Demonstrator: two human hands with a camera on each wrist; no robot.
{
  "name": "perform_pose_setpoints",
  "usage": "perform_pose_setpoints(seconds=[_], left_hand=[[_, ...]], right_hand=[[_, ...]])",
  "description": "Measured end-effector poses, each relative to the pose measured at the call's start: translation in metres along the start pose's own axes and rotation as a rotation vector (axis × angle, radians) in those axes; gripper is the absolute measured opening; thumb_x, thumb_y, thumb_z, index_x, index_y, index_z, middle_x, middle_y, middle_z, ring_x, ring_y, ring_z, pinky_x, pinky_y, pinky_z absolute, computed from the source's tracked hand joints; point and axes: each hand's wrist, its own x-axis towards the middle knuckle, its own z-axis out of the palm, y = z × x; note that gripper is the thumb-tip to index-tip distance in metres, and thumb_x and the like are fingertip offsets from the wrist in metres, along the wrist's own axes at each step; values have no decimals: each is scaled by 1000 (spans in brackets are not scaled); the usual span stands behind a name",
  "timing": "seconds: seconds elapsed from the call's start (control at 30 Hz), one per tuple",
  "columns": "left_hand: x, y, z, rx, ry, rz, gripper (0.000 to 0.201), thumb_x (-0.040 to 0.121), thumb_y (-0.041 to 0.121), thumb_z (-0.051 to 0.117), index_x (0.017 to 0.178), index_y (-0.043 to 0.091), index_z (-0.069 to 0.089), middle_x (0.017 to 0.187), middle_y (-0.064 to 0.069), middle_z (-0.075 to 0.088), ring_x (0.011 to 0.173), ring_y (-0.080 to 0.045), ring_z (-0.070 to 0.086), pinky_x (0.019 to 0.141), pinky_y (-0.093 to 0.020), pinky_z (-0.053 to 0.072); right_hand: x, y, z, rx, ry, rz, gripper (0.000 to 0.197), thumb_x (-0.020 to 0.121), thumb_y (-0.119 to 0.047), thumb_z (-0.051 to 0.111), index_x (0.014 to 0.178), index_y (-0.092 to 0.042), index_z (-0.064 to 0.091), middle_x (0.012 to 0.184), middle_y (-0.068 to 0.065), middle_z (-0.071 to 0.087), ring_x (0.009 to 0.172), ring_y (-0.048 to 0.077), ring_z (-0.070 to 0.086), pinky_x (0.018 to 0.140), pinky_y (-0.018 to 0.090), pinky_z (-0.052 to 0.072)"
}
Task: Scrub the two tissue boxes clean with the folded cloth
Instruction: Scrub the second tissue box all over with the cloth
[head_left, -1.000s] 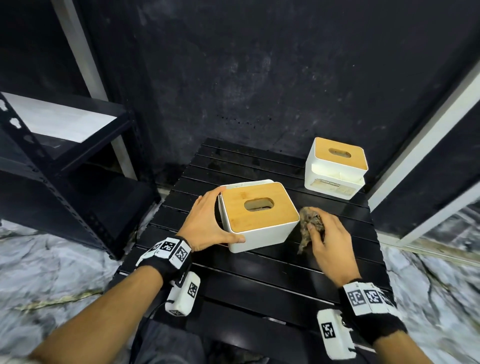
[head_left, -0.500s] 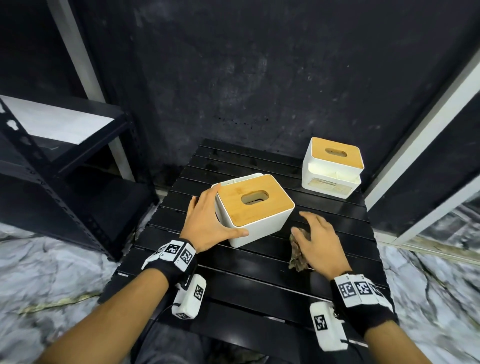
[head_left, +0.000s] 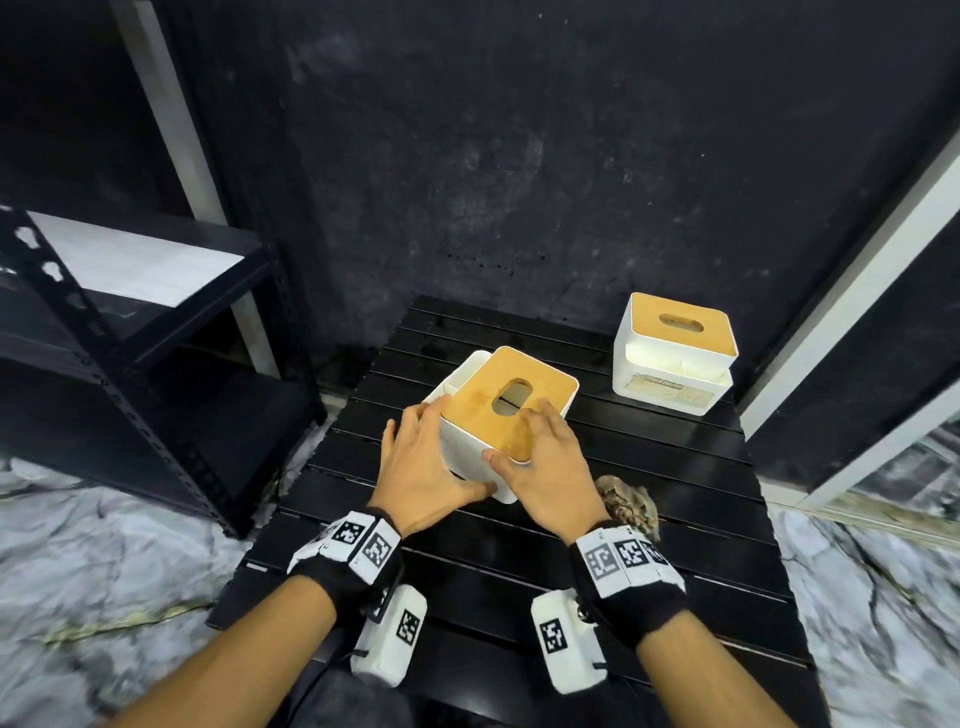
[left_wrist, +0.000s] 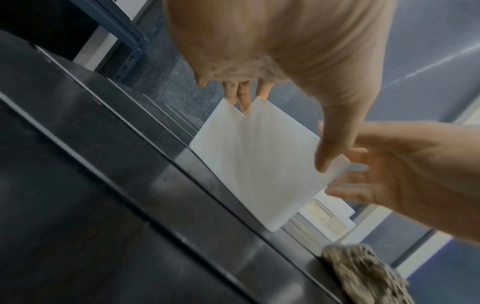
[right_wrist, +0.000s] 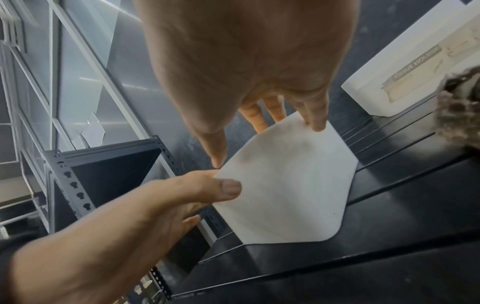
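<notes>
The near tissue box (head_left: 470, 452), white with a bamboo lid, stands turned with one corner toward me on the black slatted table (head_left: 519, 597). My left hand (head_left: 428, 465) grips its left side, thumb on the near face (right_wrist: 228, 190). My right hand (head_left: 537, 460) holds the right side, with fingers over the lid and thumb at the near corner. The brown folded cloth (head_left: 628, 501) lies loose on the table just right of my right wrist, also seen in the left wrist view (left_wrist: 363, 273). The second tissue box (head_left: 675, 364) stands at the back right.
A black metal shelf rack (head_left: 130, 332) stands left of the table. A dark wall is close behind the table. A white frame (head_left: 857, 291) runs along the right. Marble floor surrounds the table.
My right hand laid the cloth down on the table and moved onto the near box. The box has turned so a corner faces me. My left hand stayed on its left side.
</notes>
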Motion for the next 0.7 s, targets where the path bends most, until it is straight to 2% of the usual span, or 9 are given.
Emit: perform_pose_setpoints(seconds=[0.07, 0.23, 0.27, 0.33, 0.4, 0.47, 0.53, 0.6, 0.7], left_hand=[[-13, 3, 4, 3, 17, 7, 116, 63, 48, 87, 155, 24, 21, 143, 3, 33, 139, -16, 30, 125, -47, 8], [-40, 13, 16, 80, 8, 86, 91, 76, 47, 77, 152, 28, 30, 134, 12, 40, 132, -8, 33, 123, -37, 10], [-40, 14, 15, 68, 8, 100, 85, 78, 45, 76, 150, 29, 34, 131, 13, 43, 130, -8, 37, 122, -35, 14], [-33, 16, 7, -30, 39, 114, 73, 80, 33, 77, 145, 28, 43, 123, 13, 47, 123, -10, 44, 115, -34, 28], [-16, 16, -7, -156, 74, 117, 69, 81, 19, 78, 143, 27, 47, 120, 10, 48, 118, -9, 47, 109, -31, 37], [7, 15, -21, -196, 96, 139, 67, 83, 14, 78, 143, 26, 49, 126, 6, 48, 121, -9, 48, 109, -28, 37], [31, 12, -32, -168, 60, 156, 67, 87, 17, 76, 146, 27, 47, 137, 5, 46, 128, -8, 43, 111, -28, 32], [52, 8, -38, -95, -42, 171, 67, 90, 24, 73, 149, 30, 42, 149, 5, 38, 138, -10, 35, 118, -32, 27], [73, 3, -40, 36, -199, 190, 68, 92, 34, 69, 152, 35, 37, 162, 6, 24, 150, -16, 18, 123, -37, 17]], right_hand=[[5, 5, -2, -14, -9, -18, 76, 84, -52, 61, 143, -14, 31, 158, 3, 11, 144, 23, 12, 117, 33, 17], [15, 16, -16, -241, -59, -39, 81, 82, -66, 52, 147, -28, 23, 159, 1, 5, 146, 26, -1, 115, 48, 14], [14, 16, -19, -283, -56, -33, 81, 81, -67, 50, 147, -30, 23, 159, 1, 4, 146, 27, -2, 114, 50, 13], [11, 14, -22, -327, 13, -19, 79, 79, -68, 50, 144, -30, 26, 157, 1, 8, 143, 26, 4, 111, 50, 17], [3, 8, -17, -325, 151, -24, 76, 77, -67, 51, 140, -29, 32, 151, 1, 21, 136, 24, 18, 105, 46, 25], [-5, 0, -7, -316, 245, -58, 71, 77, -69, 49, 136, -31, 39, 141, 0, 33, 127, 22, 29, 98, 42, 32], [-8, -6, 6, -278, 265, -104, 65, 78, -68, 51, 130, -30, 48, 135, 2, 39, 123, 23, 34, 97, 40, 36], [-8, -5, 15, -218, 269, -141, 59, 79, -62, 57, 126, -26, 56, 132, 4, 44, 125, 23, 33, 103, 38, 36], [0, 4, 14, -162, 221, -189, 56, 79, -53, 65, 125, -22, 57, 135, 4, 43, 132, 21, 28, 109, 36, 30]])
